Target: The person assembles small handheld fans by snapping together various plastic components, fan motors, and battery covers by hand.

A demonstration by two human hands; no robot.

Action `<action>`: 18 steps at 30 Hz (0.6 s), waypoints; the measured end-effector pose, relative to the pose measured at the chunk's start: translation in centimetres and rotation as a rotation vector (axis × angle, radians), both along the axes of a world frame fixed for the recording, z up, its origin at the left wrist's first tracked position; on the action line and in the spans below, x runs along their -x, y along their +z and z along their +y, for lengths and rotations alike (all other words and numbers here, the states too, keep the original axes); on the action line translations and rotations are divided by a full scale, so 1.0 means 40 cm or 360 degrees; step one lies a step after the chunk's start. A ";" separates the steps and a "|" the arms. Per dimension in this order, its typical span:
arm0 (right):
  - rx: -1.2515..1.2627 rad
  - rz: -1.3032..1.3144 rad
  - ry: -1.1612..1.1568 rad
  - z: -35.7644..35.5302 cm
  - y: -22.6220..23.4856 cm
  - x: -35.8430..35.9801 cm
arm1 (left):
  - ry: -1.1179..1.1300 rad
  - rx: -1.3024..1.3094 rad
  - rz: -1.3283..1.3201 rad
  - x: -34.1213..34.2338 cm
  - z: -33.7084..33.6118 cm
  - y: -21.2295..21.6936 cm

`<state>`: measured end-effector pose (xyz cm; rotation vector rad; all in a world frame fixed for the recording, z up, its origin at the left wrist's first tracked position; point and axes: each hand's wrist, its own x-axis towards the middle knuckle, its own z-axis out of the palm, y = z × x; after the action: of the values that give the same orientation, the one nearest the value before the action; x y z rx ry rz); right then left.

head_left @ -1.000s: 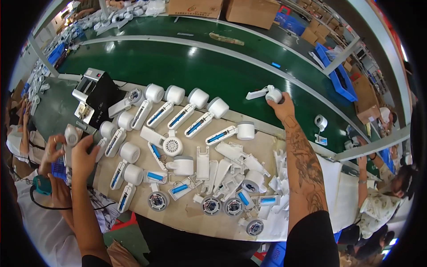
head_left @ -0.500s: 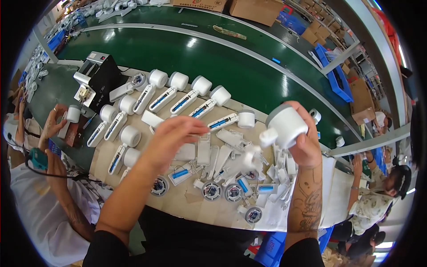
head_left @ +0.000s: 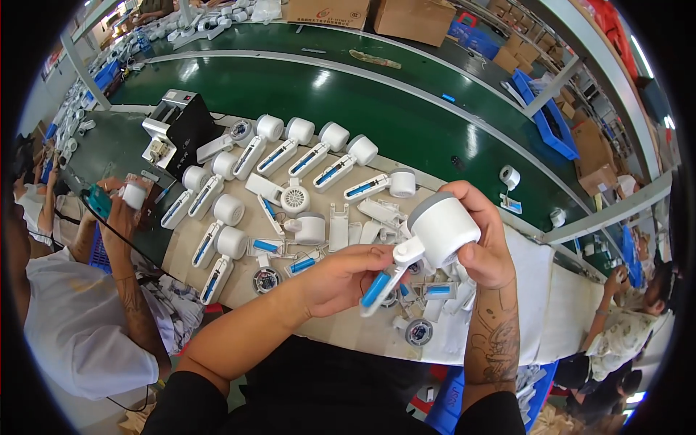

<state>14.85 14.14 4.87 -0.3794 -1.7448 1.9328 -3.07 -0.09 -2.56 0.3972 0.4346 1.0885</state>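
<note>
I hold one white handheld device (head_left: 435, 233) with a round head and a blue strip on its handle, raised above the workbench (head_left: 239, 290). My right hand (head_left: 486, 243) wraps the round head. My left hand (head_left: 348, 275) grips the handle at its blue part. Under both hands lie loose white shell halves (head_left: 341, 226), blue-striped handle parts (head_left: 438, 290) and small round black-and-silver discs (head_left: 418, 331).
Rows of finished white devices (head_left: 319, 152) lie at the bench's back and left. A black box-shaped machine (head_left: 181, 130) stands at the far left corner. A green conveyor belt (head_left: 348, 94) runs behind. A person at my left (head_left: 80, 319) holds a white part; cardboard boxes and blue crates stand beyond.
My right hand came back from the bench's far edge with the device and lifted it. My left hand crossed over from the left and took hold of the handle.
</note>
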 end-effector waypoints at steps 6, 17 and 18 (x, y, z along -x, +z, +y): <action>-0.0134 0.0006 -0.0061 -0.023 0.034 0.006 | 0.0348 -0.0214 0.0408 0.004 -0.032 0.076; -0.0262 -0.0004 -0.0101 -0.059 0.068 0.019 | 0.0546 -0.0200 0.0654 -0.008 -0.058 0.117; -0.0292 -0.0018 -0.0093 -0.061 0.072 0.020 | 0.0618 -0.0241 0.0656 -0.013 -0.059 0.120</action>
<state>14.07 11.68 7.74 -0.3713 -1.8785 1.7167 -2.56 -2.45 2.26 0.6966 0.8209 1.4254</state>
